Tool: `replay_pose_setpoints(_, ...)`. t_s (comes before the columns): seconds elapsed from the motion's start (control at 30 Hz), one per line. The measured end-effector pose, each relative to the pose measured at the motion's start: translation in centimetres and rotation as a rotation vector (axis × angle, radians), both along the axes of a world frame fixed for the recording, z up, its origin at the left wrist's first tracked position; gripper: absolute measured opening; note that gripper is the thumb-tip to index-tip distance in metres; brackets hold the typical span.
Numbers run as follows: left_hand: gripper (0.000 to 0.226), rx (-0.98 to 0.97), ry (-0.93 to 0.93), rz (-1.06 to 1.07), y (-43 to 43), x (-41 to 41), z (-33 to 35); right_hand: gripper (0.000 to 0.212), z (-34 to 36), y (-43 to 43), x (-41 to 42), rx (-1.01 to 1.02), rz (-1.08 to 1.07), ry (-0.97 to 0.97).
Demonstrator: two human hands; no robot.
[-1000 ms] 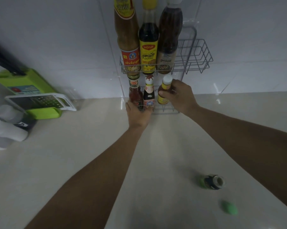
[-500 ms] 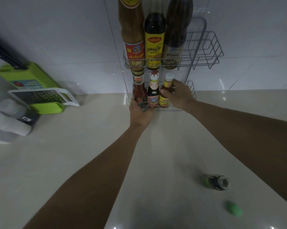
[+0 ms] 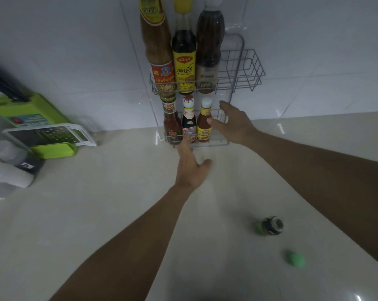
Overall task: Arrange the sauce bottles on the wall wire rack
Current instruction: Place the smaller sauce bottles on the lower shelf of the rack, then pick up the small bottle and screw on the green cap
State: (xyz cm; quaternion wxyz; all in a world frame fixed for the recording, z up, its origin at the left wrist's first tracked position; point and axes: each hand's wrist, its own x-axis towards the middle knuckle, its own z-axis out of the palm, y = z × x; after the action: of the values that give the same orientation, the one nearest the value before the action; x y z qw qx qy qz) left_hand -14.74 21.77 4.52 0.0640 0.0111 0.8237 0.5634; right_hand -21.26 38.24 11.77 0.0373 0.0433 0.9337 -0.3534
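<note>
1. A pale cream polished countertop meets a white tiled wall, where a grey two-tier wall wire rack hangs.
2. The right hand has its fingers spread wide and grips nothing; its thumb tip sits just beside the small white-capped bottle with a yellow label.
3. The left hand is flat and open too, one fingertip reaching the front wire of the lower tier.
4. On that lower tier stand three small bottles upright in a row: a red ketchup-style bottle, a dark bottle with a red cap, then the yellow-labelled one.
5. The upper tier holds three tall bottles: a brown sauce bottle with a red label, a dark bottle with a yellow label, and a dark brown bottle with a pale label; the tier's right part is bare wire.
6. On the counter lie a small dark jar on its side and, apart from it, a green cap.
7. At far left rests a green-and-white grater.
</note>
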Motion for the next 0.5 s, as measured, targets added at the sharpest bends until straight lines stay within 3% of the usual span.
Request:
replay_pose_setpoints(0.13,0.097,0.084,-0.152,-0.29,2.6,4.0,-0.5,0.079,1.4,2.8,3.7,0.025,-0.044,0.023)
replay_pose_setpoints(0.3,0.102,0.007,-0.23,-0.648,5.8,9.6,-2.3,0.062,0.4,7.2,11.0,0.058,-0.091,-0.027)
replay_pose_setpoints(0.4,0.104,-0.01,-0.257,-0.735,7.5,12.5,-3.6,0.049,-1.3,9.7,16.0,0.189,-0.08,-0.128)
replay_pose_setpoints(0.5,0.091,0.017,-0.275,-0.696,8.9,14.9,-4.3,0.04,-3.6,11.6,21.1,0.265,-0.086,-0.237)
